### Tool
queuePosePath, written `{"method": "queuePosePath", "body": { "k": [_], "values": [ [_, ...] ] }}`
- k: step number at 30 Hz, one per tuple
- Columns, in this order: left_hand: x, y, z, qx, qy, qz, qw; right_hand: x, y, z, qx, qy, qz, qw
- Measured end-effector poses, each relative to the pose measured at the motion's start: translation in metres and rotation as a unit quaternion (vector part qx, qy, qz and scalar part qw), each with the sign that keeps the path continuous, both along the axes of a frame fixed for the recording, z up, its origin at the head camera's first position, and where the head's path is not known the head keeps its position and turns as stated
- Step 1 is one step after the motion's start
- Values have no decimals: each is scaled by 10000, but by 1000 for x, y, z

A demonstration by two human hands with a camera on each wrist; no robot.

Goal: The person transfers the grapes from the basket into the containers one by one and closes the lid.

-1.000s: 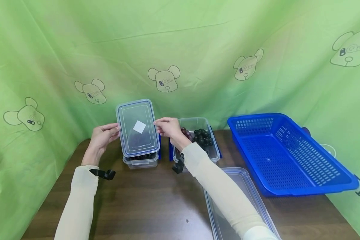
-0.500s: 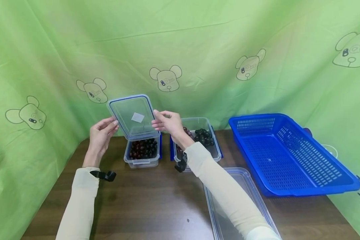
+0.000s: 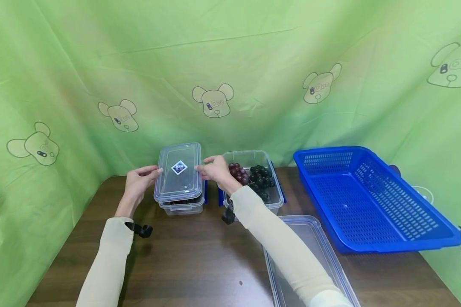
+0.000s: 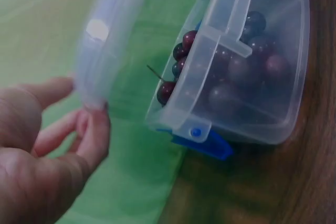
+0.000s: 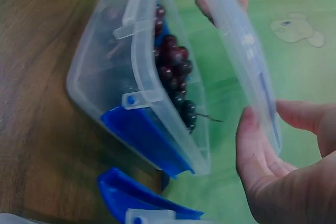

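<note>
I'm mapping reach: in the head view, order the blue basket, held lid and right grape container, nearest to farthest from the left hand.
1. Held lid, touching the left hand.
2. Right grape container, right of the held lid.
3. Blue basket, farther right.

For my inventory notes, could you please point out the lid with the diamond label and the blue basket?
Labelled lid (image 3: 178,182), head view: clear panel, near the middle.
Blue basket (image 3: 363,207), head view: middle of its slotted floor.
</note>
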State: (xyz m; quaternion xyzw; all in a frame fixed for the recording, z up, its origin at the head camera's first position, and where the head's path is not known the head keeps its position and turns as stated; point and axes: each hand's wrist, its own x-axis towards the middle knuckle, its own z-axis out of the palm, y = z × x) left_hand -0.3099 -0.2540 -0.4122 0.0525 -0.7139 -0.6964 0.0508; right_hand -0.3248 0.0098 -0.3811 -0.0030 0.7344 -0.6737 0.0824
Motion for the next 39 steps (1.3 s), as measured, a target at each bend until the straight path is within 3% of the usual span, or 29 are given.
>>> {"method": "queuePosePath", "body": {
  "k": [6, 12, 18, 27, 35, 39],
  "values": [
    [-1, 6, 3, -601, -335, 114, 9976, 0, -4, -8, 575, 88, -166, 9982],
    [-1, 7, 5, -553, -411, 71, 9976, -2, -6, -11, 729, 105, -317, 9968],
    [-3, 9, 1, -503, -572, 206, 9969, -3, -8, -14, 879, 46, -391, 9954],
    [-3, 11, -6, -932, -768, 333, 9921, -7, -11, -23, 1230, -11, -490, 9912],
    [-4, 11, -11, -1233, -892, 286, 9879, -6, -14, -25, 1883, 54, -464, 9810],
    [-4, 10, -12, -1264, -946, 222, 9872, -5, -14, -22, 2369, 206, -458, 9702]
  ]
}}
